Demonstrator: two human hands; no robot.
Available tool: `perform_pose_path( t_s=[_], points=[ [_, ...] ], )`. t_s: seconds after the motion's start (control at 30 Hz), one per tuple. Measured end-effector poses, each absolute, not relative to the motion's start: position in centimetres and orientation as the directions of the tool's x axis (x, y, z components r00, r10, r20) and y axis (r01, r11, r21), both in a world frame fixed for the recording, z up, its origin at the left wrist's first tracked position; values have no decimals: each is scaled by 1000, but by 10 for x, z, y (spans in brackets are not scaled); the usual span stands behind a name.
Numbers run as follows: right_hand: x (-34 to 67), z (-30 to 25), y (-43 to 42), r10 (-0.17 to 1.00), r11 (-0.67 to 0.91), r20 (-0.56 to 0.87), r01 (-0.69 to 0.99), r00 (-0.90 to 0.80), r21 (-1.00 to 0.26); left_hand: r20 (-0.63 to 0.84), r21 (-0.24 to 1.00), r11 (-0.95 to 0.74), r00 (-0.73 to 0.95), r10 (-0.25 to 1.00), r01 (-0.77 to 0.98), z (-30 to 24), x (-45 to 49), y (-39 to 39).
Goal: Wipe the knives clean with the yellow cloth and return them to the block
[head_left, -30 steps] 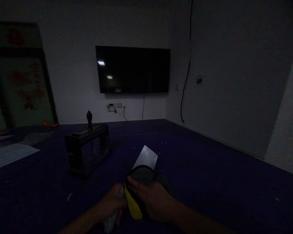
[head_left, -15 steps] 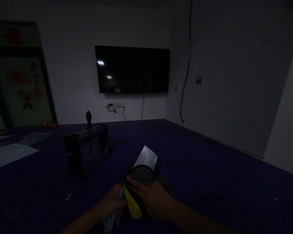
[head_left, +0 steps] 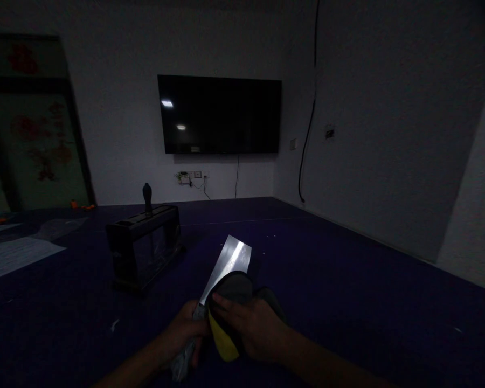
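In a dim room, my left hand is closed round the handle of a broad steel cleaver, whose blade points up and away from me. My right hand presses a grey and yellow cloth against the lower part of the blade, fingers folded over it. Both hands meet low in the middle of the view, above a dark blue surface.
A dark knife block with one black handle sticking out of it stands to the left of the hands. Pale sheets lie at far left. A black wall screen and sockets are on the back wall.
The cleaver blade has tilted and slid further out of the cloth, so more bright steel shows. The hands stay in nearly the same place.
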State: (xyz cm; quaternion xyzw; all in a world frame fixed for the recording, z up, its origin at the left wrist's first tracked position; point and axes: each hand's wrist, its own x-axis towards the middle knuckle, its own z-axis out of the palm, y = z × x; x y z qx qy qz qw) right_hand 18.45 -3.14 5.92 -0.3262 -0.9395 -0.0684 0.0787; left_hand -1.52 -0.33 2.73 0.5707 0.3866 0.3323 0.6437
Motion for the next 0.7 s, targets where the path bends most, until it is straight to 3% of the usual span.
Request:
perform_pose_path(
  t_s=[0.3,0.5,0.7],
  points=[
    [186,58,-29,659,740,191,672,-728,7,-168,986,146,516,840,84,25,-18,-1],
    [189,64,-30,764,620,235,784,-601,-11,-199,978,125,594,780,164,30,-18,-1],
    [197,53,-19,783,539,392,841,-483,-41,-223,974,150,602,767,170,30,-19,-3]
  ],
)
